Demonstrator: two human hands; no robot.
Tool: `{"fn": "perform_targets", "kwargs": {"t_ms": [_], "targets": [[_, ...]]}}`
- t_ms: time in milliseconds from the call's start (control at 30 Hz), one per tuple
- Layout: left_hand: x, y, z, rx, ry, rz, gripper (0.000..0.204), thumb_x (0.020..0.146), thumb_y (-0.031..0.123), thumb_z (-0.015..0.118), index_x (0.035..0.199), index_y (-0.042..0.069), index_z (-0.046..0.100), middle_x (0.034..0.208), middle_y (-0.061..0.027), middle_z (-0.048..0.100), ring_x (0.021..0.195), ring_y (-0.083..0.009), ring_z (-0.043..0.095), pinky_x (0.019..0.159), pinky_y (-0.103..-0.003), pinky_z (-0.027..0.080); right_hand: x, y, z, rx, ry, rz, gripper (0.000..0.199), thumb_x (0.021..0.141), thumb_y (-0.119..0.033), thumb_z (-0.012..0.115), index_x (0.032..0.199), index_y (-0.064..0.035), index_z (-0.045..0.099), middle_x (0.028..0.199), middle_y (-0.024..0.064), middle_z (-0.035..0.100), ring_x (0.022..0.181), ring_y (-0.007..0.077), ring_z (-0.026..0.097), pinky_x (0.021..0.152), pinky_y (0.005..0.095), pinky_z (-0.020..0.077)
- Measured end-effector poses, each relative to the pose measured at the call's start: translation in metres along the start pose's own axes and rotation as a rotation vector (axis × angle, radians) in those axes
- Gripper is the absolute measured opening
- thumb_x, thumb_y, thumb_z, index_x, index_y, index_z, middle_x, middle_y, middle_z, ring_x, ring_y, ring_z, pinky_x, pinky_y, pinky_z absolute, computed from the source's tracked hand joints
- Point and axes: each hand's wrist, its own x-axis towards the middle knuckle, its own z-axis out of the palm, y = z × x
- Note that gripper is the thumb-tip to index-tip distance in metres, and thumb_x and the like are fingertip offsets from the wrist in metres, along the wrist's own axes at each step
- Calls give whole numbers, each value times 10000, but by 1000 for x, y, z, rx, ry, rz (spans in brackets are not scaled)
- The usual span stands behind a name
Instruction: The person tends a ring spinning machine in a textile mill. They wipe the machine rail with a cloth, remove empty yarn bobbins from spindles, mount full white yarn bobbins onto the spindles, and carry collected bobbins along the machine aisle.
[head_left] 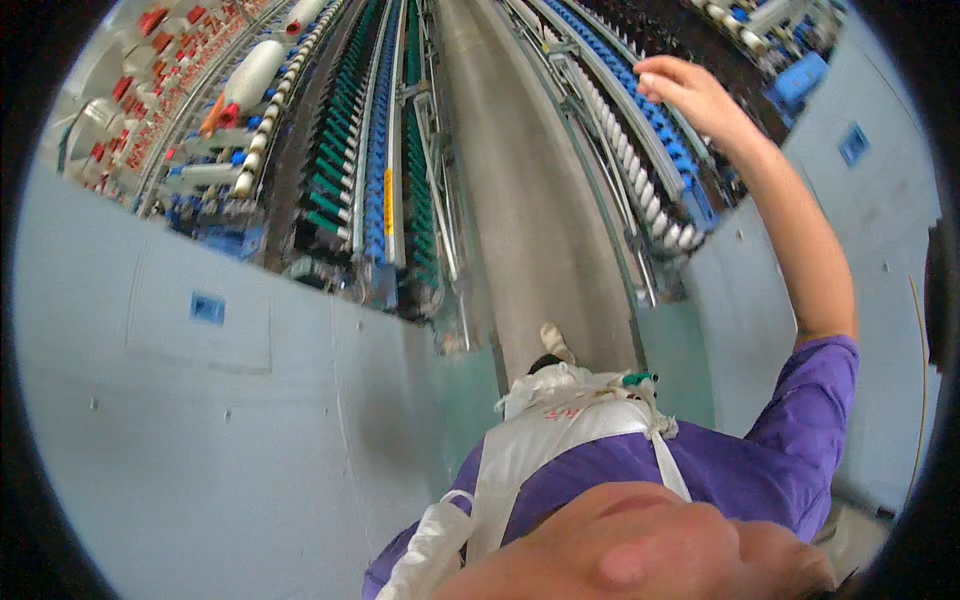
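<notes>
One right grip (692, 97) near white bobbins (640, 183)

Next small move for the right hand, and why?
Probably ease the right hand slightly toward the row of blue machine parts: its fingertips appear beside that row, the fingers are loosely bent, and nothing clearly shows in its grasp. Whether it touches can't be told.

Right side: bobbins (638, 168) white, strip (662, 122) beside them bright blue. Left side: spindles (326, 188) dark green, big spool (257, 72) white with red end, round caps (257, 142) cream, fittings (121, 89) red, label (388, 203) yellow. End panels (200, 410) plain pale grey-blue, recessed latch (207, 308) blue, lower panel (676, 350) sea-green. Floor (520, 170) grey-beige. Shirt (800, 400) solid purple, apron (560, 445) white with red marking, shoe (557, 343) off-white
</notes>
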Motion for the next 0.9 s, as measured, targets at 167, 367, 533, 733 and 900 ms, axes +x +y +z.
{"fn": "perform_targets", "kwargs": {"t_ms": [167,367,533,733,900], "targets": [[105,194,-82,-103,47,26,507,953,407,482,1247,4,572,1211,-237,609,1114,-358,596,934,-461,466,244,147,-52,-780,296,-53,469,889,-349,619,1251,-56,570,1067,138,686,997,279,653,861,389,509],[228,605,-315,25,372,629,468,949,361,528,1243,0,574,1170,-201,642,1083,-326,618,911,-445,478,481,262,-113,-1245,380,146,408,898,-319,598,1194,-46,530,1145,170,620,1055,360,608,877,492,511],[286,944,-449,-267,366,1180,442,940,245,607,1293,-11,531,1162,-140,654,1042,-215,629,897,-322,489,660,361,-178,-1474,397,193,498,866,-270,637,1285,-40,495,1174,185,606,1082,354,593,888,475,501],[381,1033,-473,54,468,822,352,899,246,617,1187,43,606,1075,-167,679,1004,-307,651,850,-402,510,839,454,-235,-1435,437,580,306,819,-152,677,1080,4,644,974,201,652,890,303,644,740,418,510],[447,985,-461,-24,88,250,379,874,373,585,1085,61,627,1038,-191,671,997,-352,639,827,-444,506,930,519,-283,-1403,192,786,645,817,-219,682,1372,-91,379,1128,211,626,1016,357,624,838,494,508]]}}
